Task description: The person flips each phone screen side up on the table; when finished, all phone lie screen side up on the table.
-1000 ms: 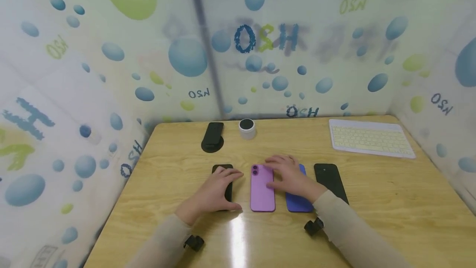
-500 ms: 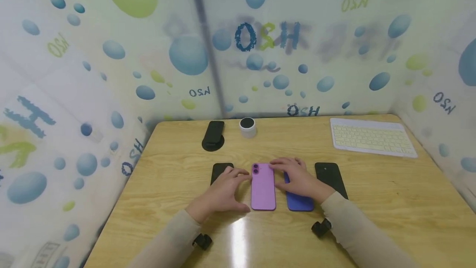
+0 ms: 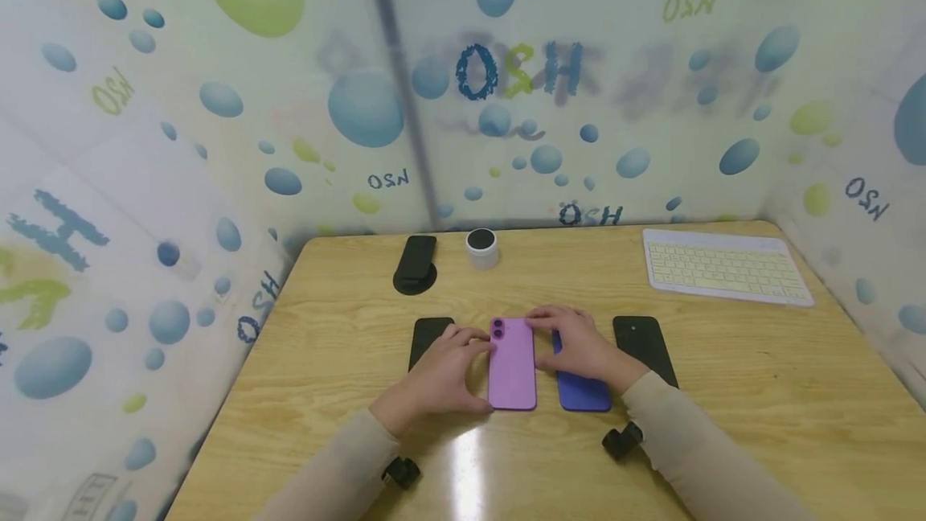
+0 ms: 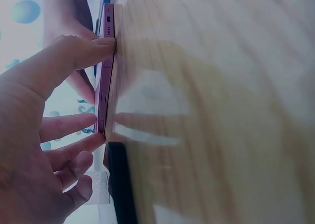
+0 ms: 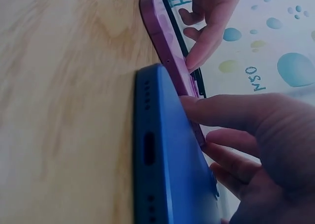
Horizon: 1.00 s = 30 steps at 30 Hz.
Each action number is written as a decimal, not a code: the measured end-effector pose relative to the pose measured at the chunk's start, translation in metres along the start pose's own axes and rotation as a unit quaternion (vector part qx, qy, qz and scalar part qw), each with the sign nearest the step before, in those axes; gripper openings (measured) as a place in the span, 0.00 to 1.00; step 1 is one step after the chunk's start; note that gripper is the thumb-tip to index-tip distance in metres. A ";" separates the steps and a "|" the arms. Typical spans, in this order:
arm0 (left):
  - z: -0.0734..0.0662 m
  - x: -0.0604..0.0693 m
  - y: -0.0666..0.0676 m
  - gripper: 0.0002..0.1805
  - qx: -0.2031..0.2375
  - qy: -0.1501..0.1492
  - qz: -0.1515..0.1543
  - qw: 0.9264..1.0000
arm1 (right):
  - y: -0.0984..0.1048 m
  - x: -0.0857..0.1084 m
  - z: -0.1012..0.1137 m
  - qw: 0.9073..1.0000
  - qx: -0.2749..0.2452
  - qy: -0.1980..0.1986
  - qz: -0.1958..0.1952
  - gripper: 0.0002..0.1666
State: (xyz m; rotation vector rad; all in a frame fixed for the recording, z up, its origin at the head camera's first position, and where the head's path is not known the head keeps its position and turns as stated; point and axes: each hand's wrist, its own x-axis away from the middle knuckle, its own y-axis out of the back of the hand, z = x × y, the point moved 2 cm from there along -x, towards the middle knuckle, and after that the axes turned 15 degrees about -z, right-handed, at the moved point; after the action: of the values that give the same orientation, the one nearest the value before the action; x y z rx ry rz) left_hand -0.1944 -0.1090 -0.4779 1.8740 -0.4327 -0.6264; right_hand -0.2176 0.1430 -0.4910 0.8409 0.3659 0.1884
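Observation:
A pink phone (image 3: 512,368) lies back up on the wooden table, with a hand at each side. The left hand (image 3: 441,372) touches its left edge, thumb near the bottom corner and fingertips higher up; the left wrist view shows this hand (image 4: 39,106) along the phone's side (image 4: 104,76). Thumb and fingers of the right hand (image 3: 579,348) meet the right edge and upper right corner, over part of a blue phone (image 3: 583,394). In the right wrist view this hand (image 5: 261,140) is beside the pink phone (image 5: 170,51). A black phone (image 3: 429,336) is partly under the left hand.
Another black phone (image 3: 644,344) lies at the right, partly covered by the right forearm. Farther back are a dark device on a round black base (image 3: 415,284), a white cylinder with a dark top (image 3: 482,252) and a white keyboard (image 3: 727,266). Patterned walls (image 3: 506,159) surround the table.
The left hand has moved right, from over the left black phone to the pink phone's edge. The right hand has shifted right, from above the pink phone to its right edge.

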 end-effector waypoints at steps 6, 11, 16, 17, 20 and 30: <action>-0.002 0.000 0.002 0.49 -0.001 -0.004 -0.003 1.000 | 0.000 -0.002 0.000 1.000 -0.013 -0.026 -0.009 0.41; -0.003 0.001 0.002 0.50 -0.003 0.000 0.004 1.000 | -0.002 -0.002 -0.002 0.999 -0.014 -0.042 -0.013 0.41; -0.003 0.000 0.002 0.50 0.002 0.003 0.007 1.000 | -0.001 -0.003 -0.003 0.999 -0.015 -0.048 -0.022 0.41; -0.002 0.000 0.003 0.50 0.004 0.004 0.008 1.000 | -0.001 -0.003 -0.002 0.999 -0.014 -0.047 -0.023 0.41; -0.003 0.000 0.004 0.50 0.009 0.006 0.010 1.000 | 0.000 -0.004 -0.002 0.998 -0.019 -0.047 -0.028 0.41; 0.000 0.002 0.001 0.51 0.036 0.015 0.011 0.999 | 0.003 -0.003 0.000 0.997 -0.058 -0.033 -0.041 0.43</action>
State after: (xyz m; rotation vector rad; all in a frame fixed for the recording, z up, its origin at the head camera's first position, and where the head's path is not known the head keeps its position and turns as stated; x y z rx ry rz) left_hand -0.1930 -0.1100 -0.4773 1.9423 -0.4612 -0.5725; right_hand -0.2202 0.1439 -0.4876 0.7152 0.3233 0.1031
